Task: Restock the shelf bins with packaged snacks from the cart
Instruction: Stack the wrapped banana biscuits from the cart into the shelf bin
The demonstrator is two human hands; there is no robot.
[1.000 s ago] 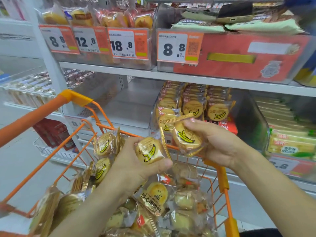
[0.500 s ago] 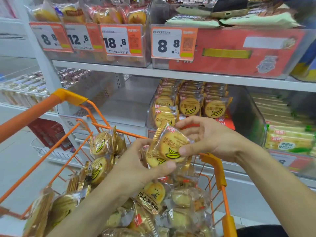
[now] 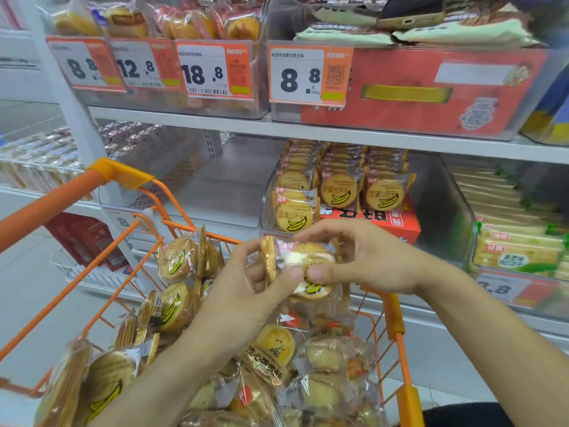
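Both hands meet above the orange cart [image 3: 123, 177], pressing round banana biscuit packets [image 3: 303, 260] together into a small stack. My left hand [image 3: 249, 291] grips the stack from the left, one packet standing on edge against its fingers. My right hand [image 3: 366, 260] pinches it from the right, thumb underneath. Behind the hands, a clear shelf bin [image 3: 443, 208] holds rows of the same banana biscuit packets [image 3: 338, 189] standing upright. More banana packets [image 3: 177, 260] and other wrapped cakes [image 3: 271, 352] fill the cart.
An empty clear bin [image 3: 221, 186] sits left of the banana bin. To the right, a bin of green-labelled cracker packs [image 3: 517, 251]. The upper shelf carries bins with price tags [image 3: 295, 75] and a phone [image 3: 409, 10] lying on packets.
My two hands, each holding a banana packet apart a second ago, have come together. The packets are now pressed into one stack between them.
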